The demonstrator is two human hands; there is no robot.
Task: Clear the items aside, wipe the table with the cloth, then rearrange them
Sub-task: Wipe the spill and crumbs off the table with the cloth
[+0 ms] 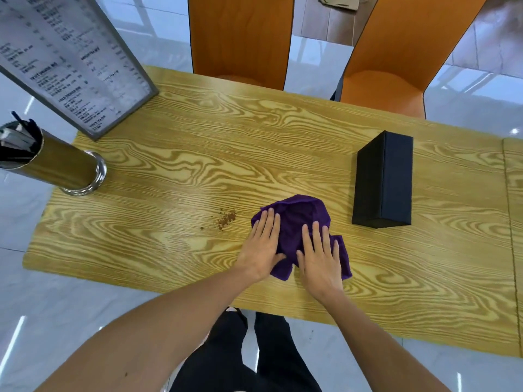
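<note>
A crumpled purple cloth (pixel 300 222) lies on the wooden table (pixel 175 171) near its front edge. My left hand (pixel 263 244) rests flat on the cloth's left part, fingers spread. My right hand (pixel 321 257) presses flat on its right part. Brown crumbs (pixel 226 217) lie on the wood just left of the cloth. A black box (pixel 382 182) stands to the right of the cloth. A framed menu stand (pixel 76 58) and a metal cylinder holding utensils (pixel 65 165) sit at the table's left end.
Two orange chairs (pixel 240 38) (pixel 396 66) stand pushed in at the far side of the table. A second table (pixel 515 222) abuts on the right. Glossy white floor tiles (pixel 42 306) surround the table, and my legs in dark trousers are below the front edge.
</note>
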